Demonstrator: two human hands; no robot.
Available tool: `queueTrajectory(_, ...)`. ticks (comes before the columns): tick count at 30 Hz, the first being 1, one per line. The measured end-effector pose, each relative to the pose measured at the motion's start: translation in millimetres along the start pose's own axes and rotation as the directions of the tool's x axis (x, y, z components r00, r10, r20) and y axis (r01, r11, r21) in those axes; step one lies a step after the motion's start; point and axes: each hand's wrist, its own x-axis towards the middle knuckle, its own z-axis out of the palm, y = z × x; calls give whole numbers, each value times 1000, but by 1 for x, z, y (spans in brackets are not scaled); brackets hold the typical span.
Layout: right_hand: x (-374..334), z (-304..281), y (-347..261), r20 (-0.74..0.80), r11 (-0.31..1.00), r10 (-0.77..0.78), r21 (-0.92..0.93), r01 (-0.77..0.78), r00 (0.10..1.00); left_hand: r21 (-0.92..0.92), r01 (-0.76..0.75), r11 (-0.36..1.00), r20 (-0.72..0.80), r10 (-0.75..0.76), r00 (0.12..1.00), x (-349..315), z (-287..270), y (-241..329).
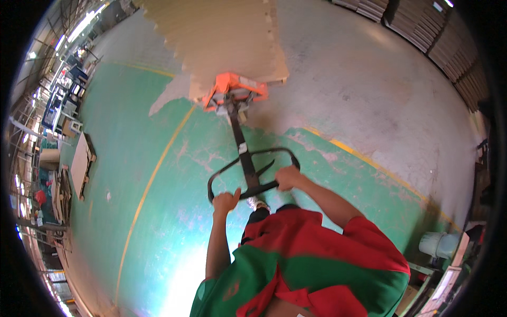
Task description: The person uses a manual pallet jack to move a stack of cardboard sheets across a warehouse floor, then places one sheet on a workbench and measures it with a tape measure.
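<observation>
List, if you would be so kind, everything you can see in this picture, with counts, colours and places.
Pallet jack: one, orange, upper centre
Handle: one, black, centre
Tall load: one, tan, beyond the jack
Floor: one, green and grey, throughout
Floor lines: several, yellow, left and right
Stacked sheets: several piles, brown, upper right
Board on a pallet: one, tan, left
Bucket: at least one, whitish, lower right
Other goods: uncounted, mixed colours, far left
Shirt: one, red and green, bottom
Shoe: one visible, pale, below the handle
Left hand: one, bare, gripping the handle's left
Right hand: one, bare, gripping its right
</observation>
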Motion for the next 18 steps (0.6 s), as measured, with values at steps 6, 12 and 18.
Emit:
queueTrajectory(6,-118,92,-4,-249,997,-76,-9,76,965,99,133,986,67,-140,988,-125,63,46)
queueTrajectory(12,-229,152,5,-284,971,-233,-119,207,930,20,239,971,190,-238,952,-248,96,106)
queueTrajectory(18,-344,186,57,-302,936,-347,-161,312,888,-22,300,954,216,-288,933,-346,124,199)
